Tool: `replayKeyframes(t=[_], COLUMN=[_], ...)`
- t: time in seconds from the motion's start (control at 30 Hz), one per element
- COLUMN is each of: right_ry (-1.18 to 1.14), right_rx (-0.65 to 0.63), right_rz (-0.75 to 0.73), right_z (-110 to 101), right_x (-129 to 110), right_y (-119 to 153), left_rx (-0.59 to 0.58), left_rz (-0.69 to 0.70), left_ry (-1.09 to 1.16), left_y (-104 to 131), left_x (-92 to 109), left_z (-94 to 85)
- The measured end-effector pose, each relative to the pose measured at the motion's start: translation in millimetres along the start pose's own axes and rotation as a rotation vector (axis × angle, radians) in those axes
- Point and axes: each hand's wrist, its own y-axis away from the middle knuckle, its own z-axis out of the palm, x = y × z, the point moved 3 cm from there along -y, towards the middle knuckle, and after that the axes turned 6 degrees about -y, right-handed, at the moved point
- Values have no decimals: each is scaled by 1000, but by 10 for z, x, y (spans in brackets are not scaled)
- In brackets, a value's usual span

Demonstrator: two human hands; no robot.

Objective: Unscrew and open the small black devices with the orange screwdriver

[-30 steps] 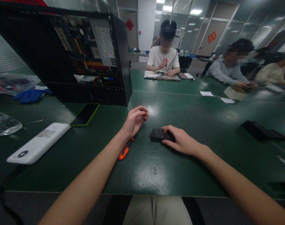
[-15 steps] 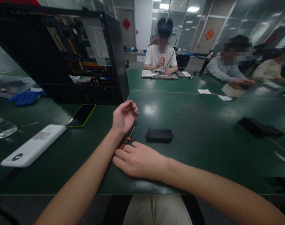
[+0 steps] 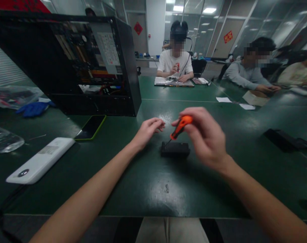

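Note:
My right hand (image 3: 206,138) is wrapped round the orange and black handle of a screwdriver (image 3: 181,127). Its thin shaft slants down to the left, and the tip is at the left end of a black box-shaped part (image 3: 176,150) on the table. Whether the tip touches the part I cannot tell. Just behind and left of that part is my left hand (image 3: 150,131), its fingers bent and drawn together. Anything between those fingertips is hidden or too small to make out.
A black open-sided computer case (image 3: 128,71) stands at the back left. Near it lie a green-edged phone (image 3: 91,126), a white power bank (image 3: 42,160) with a cable, and a blue glove (image 3: 32,108). A black object (image 3: 282,140) lies right. People sit across the table.
My right hand has lifted the screwdriver from the table and carried it right, over the black part. My left hand has moved right, towards that part, and turned palm down.

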Motion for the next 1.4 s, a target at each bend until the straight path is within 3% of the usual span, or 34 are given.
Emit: replayKeyframes(t=[0.1, 0.2, 0.27, 0.53, 1.1, 1.23, 1.4], right_ry=[-20, 29, 38, 4, -10, 206, 421], right_rx=[359, 450, 407, 206, 163, 65, -162], right_rz=[99, 109, 130, 183, 201, 102, -35], right_z=[-450, -596, -570, -346, -366, -427, -417], right_x=[296, 472, 501, 446, 466, 364, 194], right_y=[72, 152, 181, 241, 242, 188, -10], left_rx=[-275, -448, -470, -433, -445, -439, -431], left_rz=[101, 224, 304, 344, 369, 379, 367], left_ry=[-359, -625, -706, -765, -786, -784, -772], left_y=[80, 230, 325, 428, 449, 455, 463], left_x=[58, 109, 122, 64, 38, 24, 11], left_z=[251, 387, 409, 398, 407, 411, 416])
